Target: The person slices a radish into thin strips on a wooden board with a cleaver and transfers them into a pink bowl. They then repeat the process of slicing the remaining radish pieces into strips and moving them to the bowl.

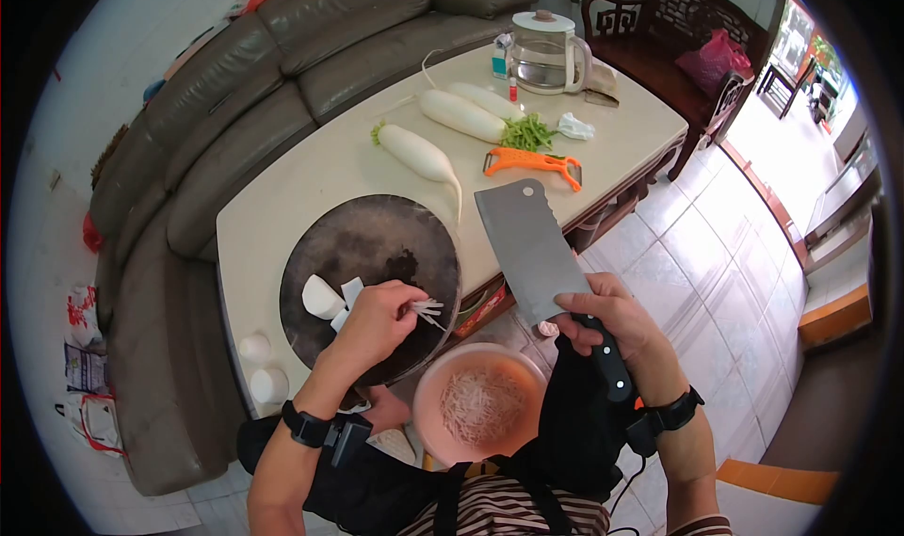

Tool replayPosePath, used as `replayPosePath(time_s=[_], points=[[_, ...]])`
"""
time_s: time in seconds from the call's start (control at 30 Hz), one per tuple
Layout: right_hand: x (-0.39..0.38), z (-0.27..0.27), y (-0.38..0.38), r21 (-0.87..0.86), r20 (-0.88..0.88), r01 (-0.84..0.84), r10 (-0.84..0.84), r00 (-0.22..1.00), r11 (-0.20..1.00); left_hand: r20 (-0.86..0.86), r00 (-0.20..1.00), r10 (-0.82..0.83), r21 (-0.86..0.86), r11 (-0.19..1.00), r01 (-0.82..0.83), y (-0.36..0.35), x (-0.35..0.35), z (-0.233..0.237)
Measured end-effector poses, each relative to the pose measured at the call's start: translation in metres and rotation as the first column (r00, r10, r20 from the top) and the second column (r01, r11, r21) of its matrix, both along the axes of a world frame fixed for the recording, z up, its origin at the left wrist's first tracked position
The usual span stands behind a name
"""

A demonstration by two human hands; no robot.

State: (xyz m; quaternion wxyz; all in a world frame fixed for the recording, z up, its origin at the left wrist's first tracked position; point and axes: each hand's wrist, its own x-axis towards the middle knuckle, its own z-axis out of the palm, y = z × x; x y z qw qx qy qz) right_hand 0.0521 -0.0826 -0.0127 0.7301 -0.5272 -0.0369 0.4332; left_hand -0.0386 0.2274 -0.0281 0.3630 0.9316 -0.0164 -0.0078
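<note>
My left hand (379,321) is closed on a small bunch of white radish shreds (428,310) over the right part of a dark round chopping board (363,230). A cut chunk of white radish (322,297) and some flat slices (352,289) lie on the board, partly hidden behind that hand. My right hand (612,318) grips the black handle of a cleaver (532,249), its broad blade raised off the board and pointing away from me. Below the table edge, a pink basin (435,371) holds a heap of radish shreds (478,404).
Whole white radishes (419,152) lie on the table (273,192) beyond the board, near an orange peeler (535,162) and green trimmings (527,133). A glass kettle (544,56) stands at the far end. Two radish ends (269,385) sit at the near left edge. A grey sofa (235,84) lines the left.
</note>
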Motion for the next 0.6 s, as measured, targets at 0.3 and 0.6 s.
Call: replayPosePath(time_s=[0.3,0.6], points=[[-0.003,0.006,-0.004,0.000,-0.028,0.042,-0.042,0.999,0.999,-0.279,0.960,0.024,-0.451,0.879,-0.153,-0.034,-0.061,-0.011],[-0.003,0.001,-0.006,0.016,-0.023,0.029,-0.029,0.999,0.999,-0.106,0.947,-0.302,-0.228,0.935,0.272,-0.065,-0.075,-0.030]])
